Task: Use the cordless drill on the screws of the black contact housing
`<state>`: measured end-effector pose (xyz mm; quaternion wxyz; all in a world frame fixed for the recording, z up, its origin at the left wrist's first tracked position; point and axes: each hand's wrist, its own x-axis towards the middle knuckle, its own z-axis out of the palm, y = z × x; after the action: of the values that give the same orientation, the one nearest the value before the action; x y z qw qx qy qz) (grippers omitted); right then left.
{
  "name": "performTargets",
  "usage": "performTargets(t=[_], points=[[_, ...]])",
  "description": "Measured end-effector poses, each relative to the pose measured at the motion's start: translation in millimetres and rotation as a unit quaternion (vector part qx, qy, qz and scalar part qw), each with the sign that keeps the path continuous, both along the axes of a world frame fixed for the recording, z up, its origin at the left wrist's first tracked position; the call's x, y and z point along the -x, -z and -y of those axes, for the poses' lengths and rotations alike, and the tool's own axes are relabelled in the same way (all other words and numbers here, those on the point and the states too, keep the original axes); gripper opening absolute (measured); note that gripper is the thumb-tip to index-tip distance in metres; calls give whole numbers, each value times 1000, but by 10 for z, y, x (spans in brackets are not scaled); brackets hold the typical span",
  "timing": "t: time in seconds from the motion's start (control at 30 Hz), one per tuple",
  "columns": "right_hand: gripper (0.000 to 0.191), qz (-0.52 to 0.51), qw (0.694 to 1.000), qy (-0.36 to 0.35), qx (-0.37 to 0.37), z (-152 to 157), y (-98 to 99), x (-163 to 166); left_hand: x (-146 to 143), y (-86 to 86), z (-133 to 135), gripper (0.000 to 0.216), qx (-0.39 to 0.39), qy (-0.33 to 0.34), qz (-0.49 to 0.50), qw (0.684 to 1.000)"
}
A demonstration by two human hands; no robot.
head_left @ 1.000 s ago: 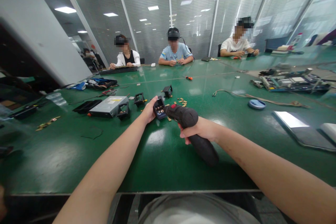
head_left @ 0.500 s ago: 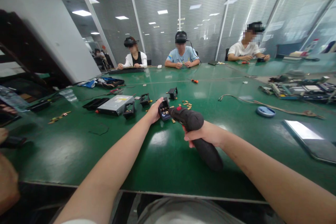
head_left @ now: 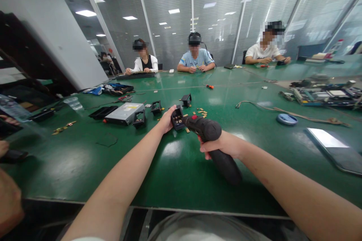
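Observation:
My left hand (head_left: 167, 119) grips a small black plastic housing (head_left: 177, 116), tilted so its open side faces me; small brass-coloured parts show inside. Wrapped round the handle of a black cordless screwdriver (head_left: 210, 131) is my right hand (head_left: 217, 146). The tool's front end points at the housing's right side, and its tip is too hidden to tell if it touches. Several brass-coloured metal pieces (head_left: 201, 111) lie scattered just beyond. Similar black housings stand nearby, one (head_left: 186, 100) behind and another (head_left: 156, 107) to the left.
A silver disc drive (head_left: 124, 113) lies on the green table (head_left: 169, 173) at left. To the right are a cable (head_left: 283, 111), a blue round lid (head_left: 287, 119), a phone (head_left: 333, 148) and circuit boards (head_left: 330, 94). Three people sit opposite; a person's arm (head_left: 9, 203) shows at far left.
The screwdriver and my right hand have shifted very slightly to the right. My left hand keeps its hold on the housing in nearly the same place.

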<state>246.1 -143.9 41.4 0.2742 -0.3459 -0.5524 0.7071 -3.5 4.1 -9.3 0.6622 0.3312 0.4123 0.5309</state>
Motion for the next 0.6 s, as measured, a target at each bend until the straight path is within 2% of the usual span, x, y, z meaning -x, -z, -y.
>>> performTargets(t=[0.17, 0.37, 0.6], points=[[48, 0, 1000, 0, -5, -1, 13, -2, 4, 12, -21, 43, -1, -5, -11, 1000], [38, 4, 1000, 16, -2, 17, -4, 4, -15, 17, -24, 43, -9, -1, 1, 1000], [41, 15, 999, 28, 9, 17, -33, -21, -20, -10, 2, 42, -18, 14, -12, 1000]])
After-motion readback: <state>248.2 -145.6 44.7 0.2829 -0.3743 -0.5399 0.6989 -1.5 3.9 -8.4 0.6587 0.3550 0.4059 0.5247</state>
